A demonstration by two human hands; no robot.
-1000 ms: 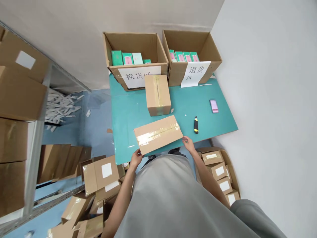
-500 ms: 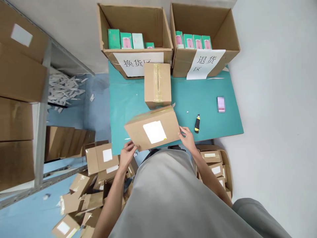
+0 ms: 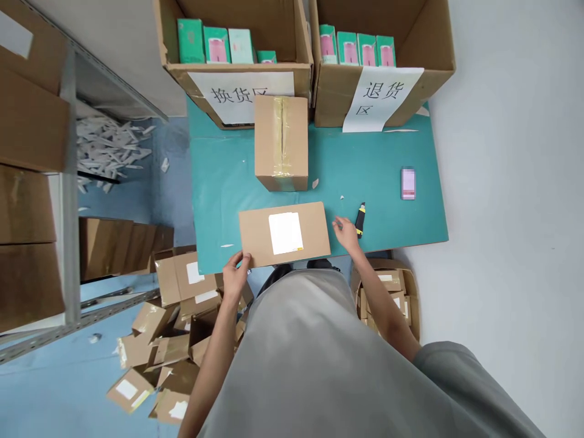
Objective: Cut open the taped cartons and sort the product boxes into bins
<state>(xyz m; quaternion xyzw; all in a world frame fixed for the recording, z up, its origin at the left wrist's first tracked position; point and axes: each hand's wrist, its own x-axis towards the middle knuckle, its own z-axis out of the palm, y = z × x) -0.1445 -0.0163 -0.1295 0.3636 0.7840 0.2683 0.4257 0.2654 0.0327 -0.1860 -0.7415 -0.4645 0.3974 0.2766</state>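
Flat box (image 3: 283, 235) lies label-up at the near edge of the table (image 3: 219, 182), white label (image 3: 285, 233) roughly centred on top. Left hand (image 3: 236, 278) grips the box's near-left corner, fingers curled over the edge. Right hand (image 3: 347, 234) is off the box, just right of it, open with fingers spread, close to the knife (image 3: 360, 219) but not touching it.

To do this well, judging from the layout: keep the left hand pinning the corner so the box doesn't slide on the smooth top, and take the knife by its handle, blade end away from the body.

Box is plain brown corrugated card, matte, rectangular and low. Label is glossy white paper with a thin yellow mark at its lower edge. Beyond the box stands a taller box (image 3: 281, 142), same card, shiny clear tape along its top seam. Knife is a small black-and-yellow utility type. Table top is teal and smooth. At the table's far edge, two open cartons (image 3: 237, 91) with paper signs hold green and pink packs.
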